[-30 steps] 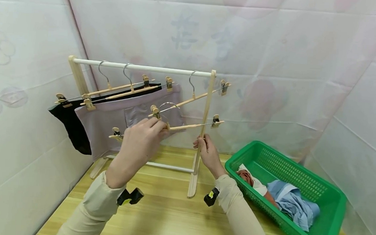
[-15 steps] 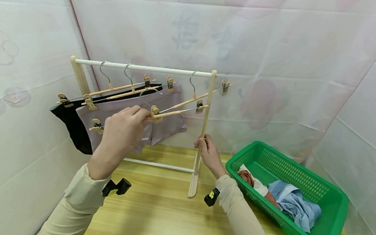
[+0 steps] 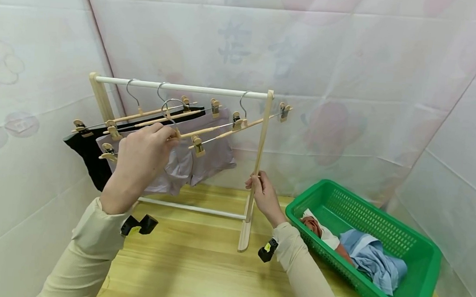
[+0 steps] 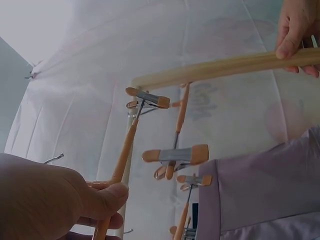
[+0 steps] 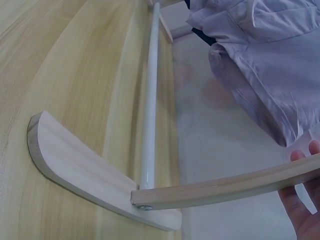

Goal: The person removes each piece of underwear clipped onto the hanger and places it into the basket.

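My left hand pinches this hanger, my right hand grips the post! Looks like hanging; next probably calls for lifting it railward, onto the rail.

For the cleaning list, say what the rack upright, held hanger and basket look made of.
Rack upright: apparently wood, pale and smooth, with lengthwise grain showing.
Held hanger: shiny silver hook, likely metal; smooth tan bar, wood or plastic, unclear.
Basket: probably plastic, slightly glossy green, with evenly perforated walls.
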A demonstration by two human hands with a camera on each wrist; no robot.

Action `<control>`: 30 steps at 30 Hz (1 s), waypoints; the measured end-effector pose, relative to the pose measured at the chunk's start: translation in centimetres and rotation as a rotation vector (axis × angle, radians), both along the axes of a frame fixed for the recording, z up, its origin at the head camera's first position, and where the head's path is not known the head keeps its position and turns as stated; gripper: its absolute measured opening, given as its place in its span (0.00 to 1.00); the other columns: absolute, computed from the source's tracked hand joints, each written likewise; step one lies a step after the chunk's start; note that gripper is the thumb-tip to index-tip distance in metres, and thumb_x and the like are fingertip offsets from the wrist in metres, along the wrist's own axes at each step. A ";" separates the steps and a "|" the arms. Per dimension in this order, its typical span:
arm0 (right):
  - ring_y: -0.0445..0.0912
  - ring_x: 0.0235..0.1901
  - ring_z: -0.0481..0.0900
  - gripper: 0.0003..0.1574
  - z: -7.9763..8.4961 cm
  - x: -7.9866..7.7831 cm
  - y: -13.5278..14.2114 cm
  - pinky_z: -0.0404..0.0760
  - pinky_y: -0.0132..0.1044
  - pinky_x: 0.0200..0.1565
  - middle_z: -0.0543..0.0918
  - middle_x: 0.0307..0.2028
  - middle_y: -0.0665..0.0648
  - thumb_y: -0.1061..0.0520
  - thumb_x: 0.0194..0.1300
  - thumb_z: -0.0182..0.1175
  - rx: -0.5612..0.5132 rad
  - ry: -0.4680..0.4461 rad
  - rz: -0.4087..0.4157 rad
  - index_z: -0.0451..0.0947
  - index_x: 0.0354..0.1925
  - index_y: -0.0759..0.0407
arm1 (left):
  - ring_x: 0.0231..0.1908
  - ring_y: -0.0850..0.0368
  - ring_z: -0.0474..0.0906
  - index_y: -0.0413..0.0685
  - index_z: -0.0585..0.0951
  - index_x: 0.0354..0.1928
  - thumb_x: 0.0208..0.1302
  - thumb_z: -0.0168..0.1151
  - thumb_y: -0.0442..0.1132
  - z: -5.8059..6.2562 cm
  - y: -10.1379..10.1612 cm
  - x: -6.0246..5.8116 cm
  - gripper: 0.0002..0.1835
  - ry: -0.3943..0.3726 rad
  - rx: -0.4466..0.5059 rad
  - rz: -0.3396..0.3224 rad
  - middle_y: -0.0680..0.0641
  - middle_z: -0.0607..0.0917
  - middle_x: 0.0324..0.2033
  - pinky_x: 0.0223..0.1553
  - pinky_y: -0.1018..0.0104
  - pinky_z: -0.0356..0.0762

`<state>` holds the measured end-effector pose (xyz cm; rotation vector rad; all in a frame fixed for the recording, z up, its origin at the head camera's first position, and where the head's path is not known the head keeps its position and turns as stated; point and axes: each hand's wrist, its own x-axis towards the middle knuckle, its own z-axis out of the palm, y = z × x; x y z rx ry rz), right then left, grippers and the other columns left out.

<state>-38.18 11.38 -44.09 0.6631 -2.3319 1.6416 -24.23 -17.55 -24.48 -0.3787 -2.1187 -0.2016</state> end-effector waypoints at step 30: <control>0.64 0.51 0.83 0.19 2.8 2.7 -0.1 0.78 0.62 0.58 0.82 0.49 0.71 0.51 0.83 0.41 -0.004 -0.043 0.046 0.70 0.58 0.61 | 0.28 0.35 0.84 0.48 0.87 0.36 0.65 0.69 0.39 3.2 1.9 -6.8 0.04 -0.236 -0.015 0.177 0.44 0.89 0.32 0.26 0.41 0.79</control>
